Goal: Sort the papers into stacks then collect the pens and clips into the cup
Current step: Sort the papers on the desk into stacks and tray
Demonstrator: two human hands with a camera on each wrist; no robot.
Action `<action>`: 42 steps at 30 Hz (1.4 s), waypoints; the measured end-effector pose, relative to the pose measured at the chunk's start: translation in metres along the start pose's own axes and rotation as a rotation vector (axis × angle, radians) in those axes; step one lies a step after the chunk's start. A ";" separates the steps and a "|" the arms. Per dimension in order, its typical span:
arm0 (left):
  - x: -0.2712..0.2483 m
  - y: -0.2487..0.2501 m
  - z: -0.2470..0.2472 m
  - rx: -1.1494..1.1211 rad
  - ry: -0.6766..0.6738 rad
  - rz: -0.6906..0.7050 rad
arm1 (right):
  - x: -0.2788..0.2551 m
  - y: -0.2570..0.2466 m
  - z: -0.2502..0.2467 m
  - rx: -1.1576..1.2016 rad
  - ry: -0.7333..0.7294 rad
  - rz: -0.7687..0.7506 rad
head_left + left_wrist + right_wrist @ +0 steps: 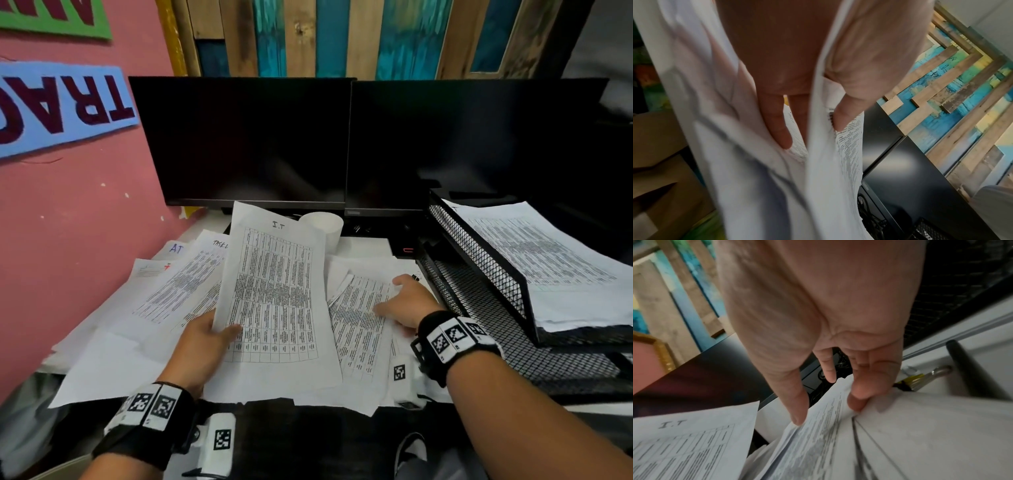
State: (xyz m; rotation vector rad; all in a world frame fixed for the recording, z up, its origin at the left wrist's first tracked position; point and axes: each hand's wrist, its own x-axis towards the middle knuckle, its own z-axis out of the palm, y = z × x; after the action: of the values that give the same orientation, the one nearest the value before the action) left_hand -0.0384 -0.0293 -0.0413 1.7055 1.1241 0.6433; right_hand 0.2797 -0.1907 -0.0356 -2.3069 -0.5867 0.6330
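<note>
Printed papers lie scattered over the desk. My left hand grips the lower left edge of a sheet marked "I.T", thumb on top and fingers beneath, and tilts it up off the pile. My right hand rests on the right-hand stack of papers, with its fingertips touching the sheet edges. A white cup stands behind the raised sheet. A black pen and a yellow-and-black binder clip lie just beyond my right fingers.
A black mesh two-tier tray stands at the right, with printed papers in its upper tier. Two dark monitors fill the back of the desk. A pink wall borders the left. The papers overhang the front edge.
</note>
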 end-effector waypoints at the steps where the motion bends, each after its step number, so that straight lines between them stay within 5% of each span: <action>1: 0.000 0.000 0.000 0.004 0.001 0.000 | 0.002 0.000 -0.001 0.029 -0.003 0.022; 12: -0.001 0.003 0.001 -0.008 0.003 -0.003 | 0.006 -0.004 0.000 0.189 0.287 -0.050; 24: -0.003 0.006 -0.001 -0.034 0.009 -0.014 | -0.010 -0.011 -0.026 0.069 0.325 -0.146; 32: -0.001 0.005 -0.003 -0.100 0.032 -0.036 | -0.028 -0.048 -0.074 0.469 0.481 -0.342; 37: -0.003 0.003 -0.001 -0.104 0.066 -0.023 | -0.043 -0.075 -0.103 0.817 0.320 -0.341; 42: -0.010 0.012 0.001 -0.127 0.075 0.012 | -0.051 -0.086 -0.091 0.860 0.192 -0.290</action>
State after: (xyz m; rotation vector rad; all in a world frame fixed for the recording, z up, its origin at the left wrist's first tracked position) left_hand -0.0375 -0.0400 -0.0301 1.5927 1.1015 0.7754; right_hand 0.2720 -0.2050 0.0987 -1.4221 -0.4270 0.4013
